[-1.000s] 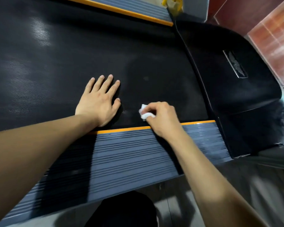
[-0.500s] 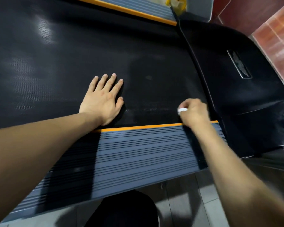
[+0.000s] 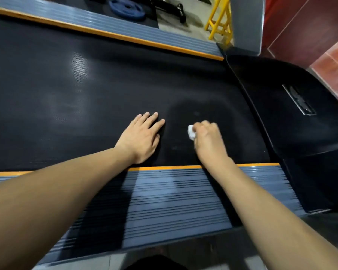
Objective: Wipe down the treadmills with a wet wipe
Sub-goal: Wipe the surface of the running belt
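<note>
The black treadmill belt point(image 3: 86, 106) fills most of the view, with a grey ribbed side rail point(image 3: 174, 201), edged in orange, on the near side and a second rail point(image 3: 105, 22) on the far side. The black motor cover point(image 3: 293, 117) lies off to the right of the right hand. Compared with half a second ago, more of the room beyond the far rail shows: a blue weight plate point(image 3: 127, 8) and a yellow stand point(image 3: 220, 20) now appear at the top.

The left hand point(image 3: 141, 137) lies flat on the belt, fingers point(image 3: 154, 118) straight and close together, as it did before. The right hand point(image 3: 208, 141) has come back from the belt's right edge towards the left hand, and now sits just beside it on a darker, damp-looking patch of belt. Its fingers are curled round a small, crumpled white wet wipe point(image 3: 191, 132); the wipe pokes out on the thumb side of those fingers, pressed to the belt between the two hands.
</note>
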The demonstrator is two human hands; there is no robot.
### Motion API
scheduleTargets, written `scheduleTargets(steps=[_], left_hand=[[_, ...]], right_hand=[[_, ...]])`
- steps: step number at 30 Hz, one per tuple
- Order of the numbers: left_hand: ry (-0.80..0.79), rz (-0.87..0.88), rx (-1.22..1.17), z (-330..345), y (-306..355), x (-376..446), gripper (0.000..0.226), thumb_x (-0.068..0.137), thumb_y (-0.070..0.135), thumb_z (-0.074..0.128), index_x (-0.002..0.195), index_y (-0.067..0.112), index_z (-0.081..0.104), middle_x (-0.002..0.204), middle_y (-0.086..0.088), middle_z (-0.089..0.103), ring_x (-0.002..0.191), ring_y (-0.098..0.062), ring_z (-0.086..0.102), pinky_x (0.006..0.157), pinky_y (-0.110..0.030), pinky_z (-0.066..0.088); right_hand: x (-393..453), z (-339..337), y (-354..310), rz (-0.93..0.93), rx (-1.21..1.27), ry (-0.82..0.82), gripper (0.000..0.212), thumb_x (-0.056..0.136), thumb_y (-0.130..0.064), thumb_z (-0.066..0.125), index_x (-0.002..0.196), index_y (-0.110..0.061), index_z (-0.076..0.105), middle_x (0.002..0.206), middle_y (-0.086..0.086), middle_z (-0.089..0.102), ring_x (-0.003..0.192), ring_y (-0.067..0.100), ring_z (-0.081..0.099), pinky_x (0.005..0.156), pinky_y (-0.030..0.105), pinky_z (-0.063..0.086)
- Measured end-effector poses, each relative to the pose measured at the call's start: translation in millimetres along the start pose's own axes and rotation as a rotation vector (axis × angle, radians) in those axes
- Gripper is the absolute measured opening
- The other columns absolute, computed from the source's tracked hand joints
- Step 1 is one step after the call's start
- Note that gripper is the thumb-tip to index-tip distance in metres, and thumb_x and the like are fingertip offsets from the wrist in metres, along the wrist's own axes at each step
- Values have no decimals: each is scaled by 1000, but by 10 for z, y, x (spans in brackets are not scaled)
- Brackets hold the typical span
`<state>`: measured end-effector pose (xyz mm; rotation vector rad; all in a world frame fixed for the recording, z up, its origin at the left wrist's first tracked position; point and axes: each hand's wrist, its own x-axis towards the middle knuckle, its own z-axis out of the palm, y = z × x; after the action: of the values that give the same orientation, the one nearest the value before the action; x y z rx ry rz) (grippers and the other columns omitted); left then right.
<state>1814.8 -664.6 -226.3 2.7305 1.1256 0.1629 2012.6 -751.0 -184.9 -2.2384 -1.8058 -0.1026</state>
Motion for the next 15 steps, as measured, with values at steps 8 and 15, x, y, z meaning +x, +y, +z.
scheduleTargets(steps=[8,15], left_hand=[[16,-224,72,-164,-757,-310,76,90,59,2,161,38,19,170,-3,17,156,-27,14,124,-52,5],[59,-231,45,-88,-778,-302,69,94,56,8,160,40,20,170,0,17,157,-24,11,125,-52,5]], right_hand=[[-198,154,-860,-332,368,-176,20,85,-11,50,83,-15,70,89,4,70,78,25,59,78,33,42],[361,303,-266,-469,177,-49,16,90,-15,47,82,-22,59,104,-2,71,90,26,64,83,36,47]])
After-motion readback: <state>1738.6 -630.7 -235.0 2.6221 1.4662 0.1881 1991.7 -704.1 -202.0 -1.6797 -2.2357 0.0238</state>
